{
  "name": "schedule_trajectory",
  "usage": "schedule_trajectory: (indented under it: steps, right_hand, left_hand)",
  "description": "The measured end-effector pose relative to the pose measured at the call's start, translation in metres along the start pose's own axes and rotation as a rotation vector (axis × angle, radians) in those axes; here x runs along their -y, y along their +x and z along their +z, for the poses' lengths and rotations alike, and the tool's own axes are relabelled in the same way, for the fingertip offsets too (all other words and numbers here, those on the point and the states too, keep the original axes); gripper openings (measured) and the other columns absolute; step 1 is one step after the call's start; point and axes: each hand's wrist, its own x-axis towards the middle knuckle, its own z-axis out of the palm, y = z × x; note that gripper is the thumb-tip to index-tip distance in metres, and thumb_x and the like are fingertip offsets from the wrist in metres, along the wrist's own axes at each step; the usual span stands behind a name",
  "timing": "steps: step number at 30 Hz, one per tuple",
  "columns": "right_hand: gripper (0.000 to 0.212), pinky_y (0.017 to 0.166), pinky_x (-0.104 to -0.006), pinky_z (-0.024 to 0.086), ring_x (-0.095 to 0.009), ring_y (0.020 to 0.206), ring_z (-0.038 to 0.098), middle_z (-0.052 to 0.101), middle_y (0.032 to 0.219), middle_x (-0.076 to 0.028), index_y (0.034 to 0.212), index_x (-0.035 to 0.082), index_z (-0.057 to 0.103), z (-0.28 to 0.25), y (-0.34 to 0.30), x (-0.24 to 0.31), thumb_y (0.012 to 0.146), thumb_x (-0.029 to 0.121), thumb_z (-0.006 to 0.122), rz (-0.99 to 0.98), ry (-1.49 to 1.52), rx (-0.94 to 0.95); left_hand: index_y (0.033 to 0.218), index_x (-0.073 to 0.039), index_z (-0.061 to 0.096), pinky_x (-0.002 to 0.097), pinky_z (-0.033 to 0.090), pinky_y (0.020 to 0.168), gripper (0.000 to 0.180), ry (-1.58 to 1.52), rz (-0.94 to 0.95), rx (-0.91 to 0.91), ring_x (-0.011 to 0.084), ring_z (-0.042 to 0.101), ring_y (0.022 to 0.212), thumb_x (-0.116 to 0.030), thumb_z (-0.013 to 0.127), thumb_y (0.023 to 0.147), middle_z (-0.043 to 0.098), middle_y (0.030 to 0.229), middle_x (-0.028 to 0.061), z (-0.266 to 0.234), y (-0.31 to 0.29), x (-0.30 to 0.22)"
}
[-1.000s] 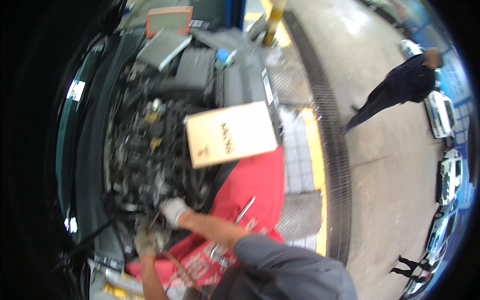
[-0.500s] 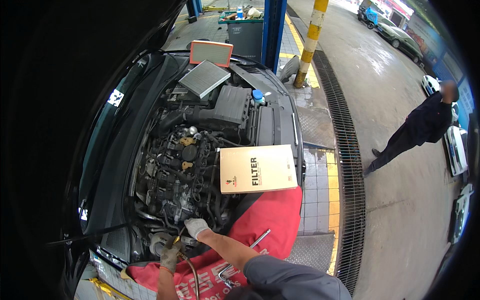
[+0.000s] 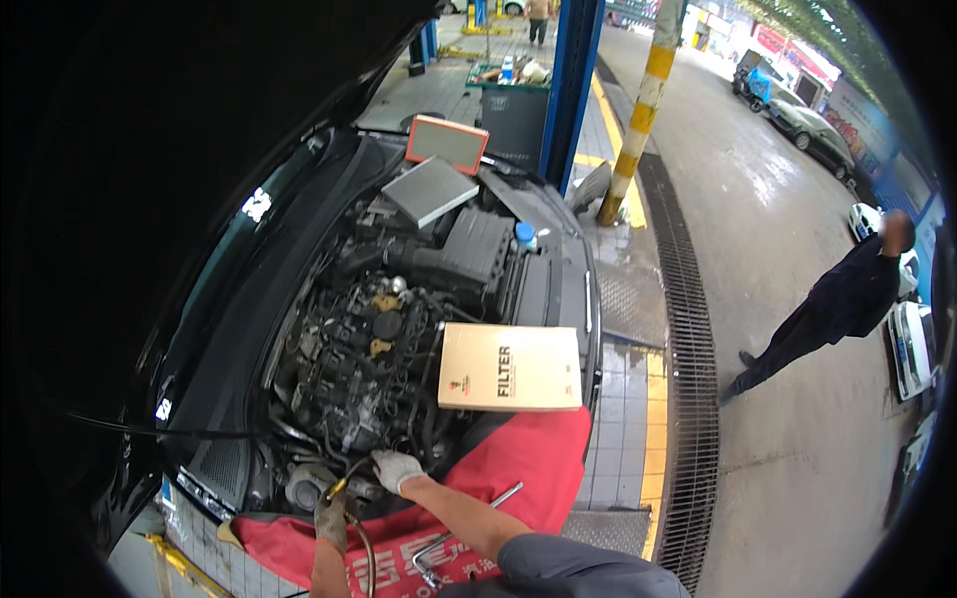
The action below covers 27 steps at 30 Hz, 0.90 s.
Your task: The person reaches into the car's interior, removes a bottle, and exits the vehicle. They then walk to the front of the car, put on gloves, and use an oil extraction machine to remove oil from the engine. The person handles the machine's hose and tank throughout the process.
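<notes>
In a dirty grey glove, my left hand (image 3: 330,522) is closed around a brass-yellow air blow gun (image 3: 337,488), whose hose (image 3: 370,563) runs down past my wrist. The gun's thin dark nozzle curves up to the fingers of my right hand (image 3: 397,471). That hand wears a whiter glove and rests at the near side of the engine (image 3: 364,374), its fingers bent; what they pinch is hidden. A red fender cover (image 3: 528,448) lies beneath my forearms, with a bent metal wrench (image 3: 469,528) on it.
A cardboard filter box (image 3: 510,367) lies across the front edge of the engine bay. Farther off rest a grey pleated filter (image 3: 431,190) and an orange-rimmed filter (image 3: 447,146). The raised hood darkens the left. A person (image 3: 842,299) stands beyond the floor grate (image 3: 688,349).
My view has tilted up and shifted, so the car sits lower in the picture. Both hands keep nearly the same places by the engine, the blow gun still in the left.
</notes>
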Motion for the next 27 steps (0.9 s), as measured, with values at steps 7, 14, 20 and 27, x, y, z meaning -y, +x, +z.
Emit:
schedule_trajectory:
  steps: [7,14,20,27]
  right_hand:
    - [0.040,0.099,-0.0500,0.056,-0.039,0.115,0.069,0.073,0.123,-0.021,0.134,0.006,0.064,-0.022,-0.032,0.004,0.105,0.031,0.054,0.010,0.091,-0.034]
    - [0.041,0.100,-0.0493,0.055,-0.039,0.115,0.069,0.072,0.125,-0.021,0.134,0.005,0.063,-0.024,-0.046,0.004,0.105,0.031,0.053,0.020,0.079,-0.017]
    - [0.039,0.099,-0.0490,0.056,-0.038,0.114,0.069,0.072,0.122,-0.021,0.131,0.005,0.063,-0.015,-0.058,0.005,0.105,0.032,0.053,0.025,0.101,-0.035]
    - [0.040,0.099,-0.0488,0.056,-0.038,0.114,0.070,0.071,0.127,-0.021,0.131,0.006,0.063,-0.007,-0.091,-0.003,0.106,0.035,0.052,-0.028,0.068,-0.106]
  left_hand:
    - [0.119,-0.007,0.070,0.0299,0.051,0.056,0.025,0.057,0.001,-0.076,0.0146,0.063,0.065,-0.024,0.070,0.101,0.067,0.083,0.0001,0.010,-0.008,-0.007]
    - [0.121,-0.007,0.071,0.0295,0.050,0.056,0.025,0.026,-0.001,-0.048,0.0134,0.061,0.065,-0.023,0.068,0.102,0.065,0.081,-0.0009,0.013,-0.013,-0.009]
    - [0.120,-0.002,0.063,0.0312,0.051,0.055,0.028,-0.046,-0.002,-0.039,0.0169,0.063,0.061,-0.020,0.071,0.100,0.066,0.077,0.0051,0.010,-0.008,-0.002]
    - [0.118,-0.003,0.065,0.0314,0.052,0.055,0.027,-0.009,0.026,-0.023,0.0171,0.064,0.061,-0.021,0.071,0.100,0.067,0.079,0.0047,0.003,0.002,0.009]
